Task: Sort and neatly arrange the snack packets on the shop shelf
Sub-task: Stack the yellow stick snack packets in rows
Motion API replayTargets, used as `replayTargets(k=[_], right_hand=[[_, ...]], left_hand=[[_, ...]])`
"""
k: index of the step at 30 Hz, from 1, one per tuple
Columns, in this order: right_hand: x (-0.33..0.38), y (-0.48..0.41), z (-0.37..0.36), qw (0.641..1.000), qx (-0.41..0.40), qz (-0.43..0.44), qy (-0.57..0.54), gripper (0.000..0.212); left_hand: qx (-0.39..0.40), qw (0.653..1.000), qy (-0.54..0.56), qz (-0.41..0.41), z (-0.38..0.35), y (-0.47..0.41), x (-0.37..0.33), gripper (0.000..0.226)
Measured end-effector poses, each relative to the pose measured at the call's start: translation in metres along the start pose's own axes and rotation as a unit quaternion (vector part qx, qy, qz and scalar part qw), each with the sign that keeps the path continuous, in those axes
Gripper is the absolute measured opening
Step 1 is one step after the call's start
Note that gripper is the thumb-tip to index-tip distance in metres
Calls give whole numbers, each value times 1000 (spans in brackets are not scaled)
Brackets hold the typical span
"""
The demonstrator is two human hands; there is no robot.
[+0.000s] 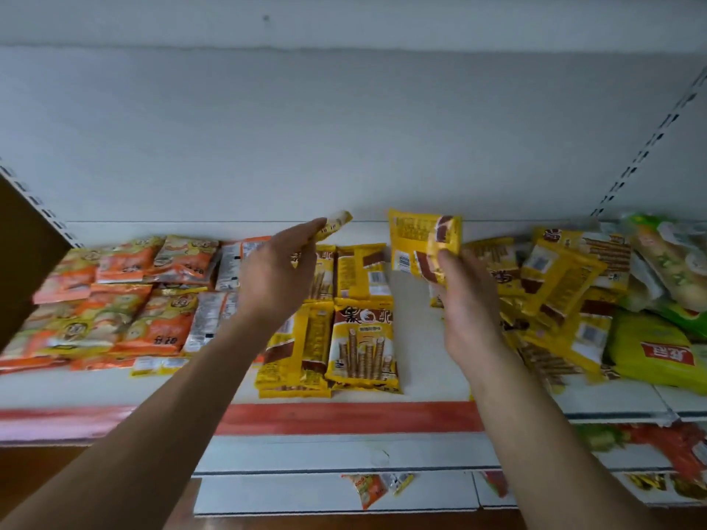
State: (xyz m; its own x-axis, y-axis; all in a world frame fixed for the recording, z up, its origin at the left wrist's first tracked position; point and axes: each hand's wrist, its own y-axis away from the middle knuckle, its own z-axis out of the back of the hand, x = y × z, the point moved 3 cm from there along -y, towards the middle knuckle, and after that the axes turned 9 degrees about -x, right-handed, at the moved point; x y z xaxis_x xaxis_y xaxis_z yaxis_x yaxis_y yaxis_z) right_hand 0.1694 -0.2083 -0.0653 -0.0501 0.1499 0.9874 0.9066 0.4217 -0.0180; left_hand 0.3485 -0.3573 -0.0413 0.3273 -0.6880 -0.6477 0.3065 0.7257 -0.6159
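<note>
Reaching up from the bottom edge, the left hand (pixel 275 269) is pinching a small packet (pixel 336 223) by its end at centre frame. Right of it, the right hand (pixel 468 300) is gripping yellow wafer packets (pixel 417 239) above the shelf (pixel 417 350), probably carrying them away from the jumbled pile (pixel 554 292) at right towards the neat yellow stacks (pixel 344 327) at centre.

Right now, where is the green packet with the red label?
Head view: the green packet lies far right on the shelf, beside the jumbled yellow packets.
</note>
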Motion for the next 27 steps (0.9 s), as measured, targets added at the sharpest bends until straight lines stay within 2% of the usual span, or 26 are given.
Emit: replayTargets(k=[2, 5, 7, 9, 11, 14, 16, 21, 27], right_hand=[[-7, 1, -26, 982, 29, 133, 129, 21], [-20, 2, -60, 896, 135, 306, 291, 33], [-36, -1, -71, 814, 218, 340, 417, 40], [-50, -1, -71, 760, 274, 329, 489, 51], [-56, 0, -70, 764, 283, 315, 487, 55], [-53, -2, -73, 787, 251, 325, 459, 37], [-50, -7, -78, 783, 243, 330, 468, 29], [-48, -16, -90, 766, 252, 321, 497, 25], [-47, -15, -91, 778, 260, 294, 491, 24]], left_hand=[[18, 992, -79, -98, 5, 2, 13, 36], [95, 973, -136, -161, -1, 9, 30, 35], [164, 964, -160, -137, -6, 15, 39, 39], [234, 950, -188, -84, -8, 17, 48, 48], [275, 938, -204, -60, -8, 14, 57, 52], [300, 930, -208, -51, -10, 6, 59, 51], [310, 927, -205, -56, -12, 3, 59, 52], [325, 923, -197, -57, -15, -1, 62, 54], [334, 922, -188, -49, -16, 0, 67, 51]])
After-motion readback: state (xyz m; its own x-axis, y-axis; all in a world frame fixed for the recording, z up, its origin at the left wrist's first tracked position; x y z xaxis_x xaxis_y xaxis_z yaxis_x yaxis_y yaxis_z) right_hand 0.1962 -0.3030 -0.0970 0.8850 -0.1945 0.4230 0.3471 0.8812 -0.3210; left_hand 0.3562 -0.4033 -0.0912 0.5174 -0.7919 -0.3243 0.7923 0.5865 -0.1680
